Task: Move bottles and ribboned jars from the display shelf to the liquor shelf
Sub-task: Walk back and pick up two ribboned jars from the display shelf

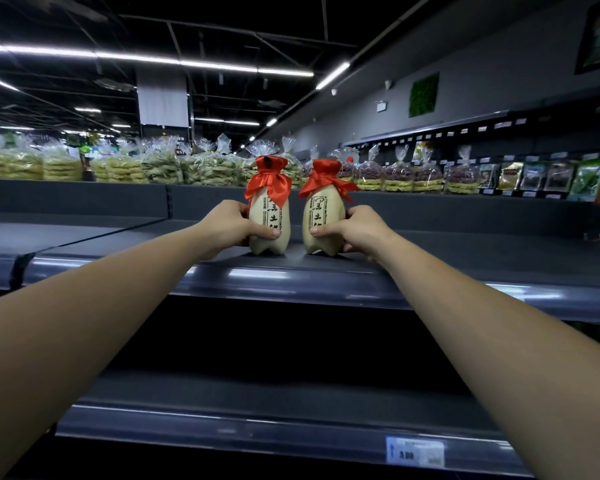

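Red ribbons (269,183) tied round the necks mark the two tan ceramic jars, which stand side by side and close together, near the front of a dark metal shelf (465,258). The left hand (234,225) grips the left jar (272,211) low on its body, its fingers (267,233) curled round the outer side with the thumb across the front. The right hand (355,232) holds the right jar (323,209) the same way from the other side. Both bases look level with the shelf surface, though I cannot tell whether they rest on it or hang just clear. Nor can I tell whether this is the display shelf or the liquor shelf, so the step could be a lift or a set-down. Either way, the low grip suits these jars, which look glazed, smooth and bottom-heavy. Both should stay upright and slightly apart so the ceramic sides do not knock together. If setting down, I would land each base flat and well behind the rounded front rail (291,275), then loosen one hand at a time. If lifting, I would raise them straight up before drawing them back over that rail. The loose ribbon tails should be kept out from under the fingers. Cellophane bags of noodles (125,166) line the ledge behind, well apart from the jars.
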